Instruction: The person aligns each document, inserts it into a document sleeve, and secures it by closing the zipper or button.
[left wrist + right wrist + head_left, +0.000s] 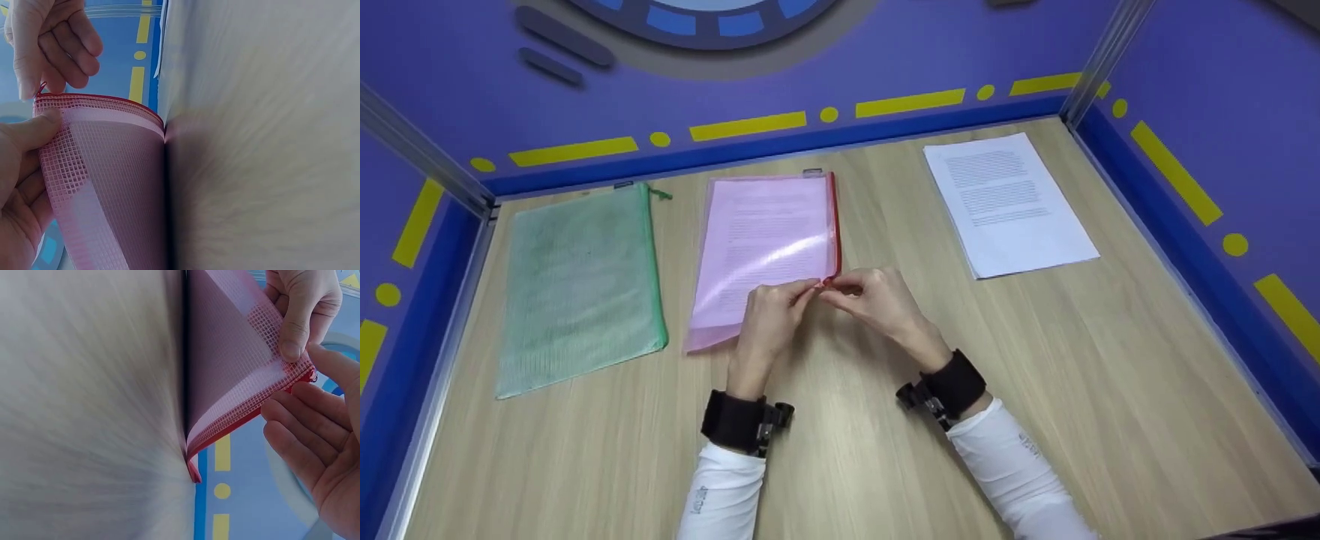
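A pink mesh zip pouch (771,232) with printed sheets inside lies in the middle of the table, its near right corner lifted. My left hand (769,315) pinches that corner, thumb on the mesh (64,157) and fingers behind it. At the same corner my right hand (881,300) has its thumb and index finger at the small red zipper pull (41,88), pinching it. The other right fingers curl loosely beside the pouch edge. A red zipper (837,225) runs along the right side and looks closed along its visible length.
A green mesh zip pouch (585,285) lies flat on the left, its zipper toward the pink one. Printed white sheets (1012,202) are stacked at the back right. Purple-blue panels (885,45) wall the wooden table (1072,390) at the back and sides.
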A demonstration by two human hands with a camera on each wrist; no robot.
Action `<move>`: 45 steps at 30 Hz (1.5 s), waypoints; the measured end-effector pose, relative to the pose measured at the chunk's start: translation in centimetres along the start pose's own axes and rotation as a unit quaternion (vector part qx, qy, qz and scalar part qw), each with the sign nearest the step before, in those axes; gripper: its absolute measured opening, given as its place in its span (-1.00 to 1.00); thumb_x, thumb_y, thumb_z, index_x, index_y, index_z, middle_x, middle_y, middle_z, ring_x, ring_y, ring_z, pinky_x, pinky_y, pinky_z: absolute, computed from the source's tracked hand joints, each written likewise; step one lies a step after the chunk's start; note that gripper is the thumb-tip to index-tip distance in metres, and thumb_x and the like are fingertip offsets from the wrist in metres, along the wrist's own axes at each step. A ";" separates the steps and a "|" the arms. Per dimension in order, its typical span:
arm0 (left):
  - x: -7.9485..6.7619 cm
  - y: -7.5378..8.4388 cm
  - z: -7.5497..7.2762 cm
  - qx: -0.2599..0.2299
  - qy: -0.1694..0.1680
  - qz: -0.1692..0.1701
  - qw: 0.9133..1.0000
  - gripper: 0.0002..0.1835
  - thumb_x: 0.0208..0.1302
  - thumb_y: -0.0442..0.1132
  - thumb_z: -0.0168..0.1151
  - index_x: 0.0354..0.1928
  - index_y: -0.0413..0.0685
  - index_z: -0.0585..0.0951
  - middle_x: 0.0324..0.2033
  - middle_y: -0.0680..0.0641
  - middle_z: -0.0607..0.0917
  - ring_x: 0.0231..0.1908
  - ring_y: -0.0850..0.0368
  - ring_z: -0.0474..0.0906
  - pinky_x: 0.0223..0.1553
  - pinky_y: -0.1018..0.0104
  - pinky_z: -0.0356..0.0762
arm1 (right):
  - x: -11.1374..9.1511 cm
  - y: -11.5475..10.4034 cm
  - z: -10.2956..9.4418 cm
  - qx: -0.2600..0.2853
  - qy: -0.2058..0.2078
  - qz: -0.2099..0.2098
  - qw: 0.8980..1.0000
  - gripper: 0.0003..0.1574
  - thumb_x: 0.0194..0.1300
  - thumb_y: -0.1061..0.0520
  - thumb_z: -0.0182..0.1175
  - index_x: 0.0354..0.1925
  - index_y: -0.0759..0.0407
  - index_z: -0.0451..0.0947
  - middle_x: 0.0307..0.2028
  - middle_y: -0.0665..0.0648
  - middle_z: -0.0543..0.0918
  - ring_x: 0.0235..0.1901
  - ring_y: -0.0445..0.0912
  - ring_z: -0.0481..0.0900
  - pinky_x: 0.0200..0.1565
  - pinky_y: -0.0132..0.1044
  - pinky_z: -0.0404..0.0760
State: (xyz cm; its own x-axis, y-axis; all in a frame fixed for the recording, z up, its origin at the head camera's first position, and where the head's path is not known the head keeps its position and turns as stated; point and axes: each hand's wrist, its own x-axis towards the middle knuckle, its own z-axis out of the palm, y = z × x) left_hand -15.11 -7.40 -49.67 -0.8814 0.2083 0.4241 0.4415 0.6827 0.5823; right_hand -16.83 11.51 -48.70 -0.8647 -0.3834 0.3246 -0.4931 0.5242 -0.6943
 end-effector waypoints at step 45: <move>-0.4 0.5 -0.3 -0.010 0.035 0.101 0.994 -0.83 0.19 -0.37 0.35 -0.18 -0.11 0.79 -0.33 -0.11 0.83 -0.33 0.01 0.79 -0.27 0.27 0.73 | 0.1 2.0 -1.5 0.090 0.000 0.084 0.992 -0.81 0.30 0.16 0.29 -0.25 0.25 0.78 -0.33 0.18 0.82 -0.37 -0.11 0.73 -0.33 -0.49 0.58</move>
State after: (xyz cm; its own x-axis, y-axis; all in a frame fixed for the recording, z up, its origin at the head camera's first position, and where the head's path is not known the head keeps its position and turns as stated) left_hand -14.52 -7.35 -49.35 -0.7606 0.2903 0.5807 0.6125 0.6172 0.4938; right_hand -18.09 13.67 -49.08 -0.9337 -0.3008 0.1944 -0.3161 0.4366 -0.8423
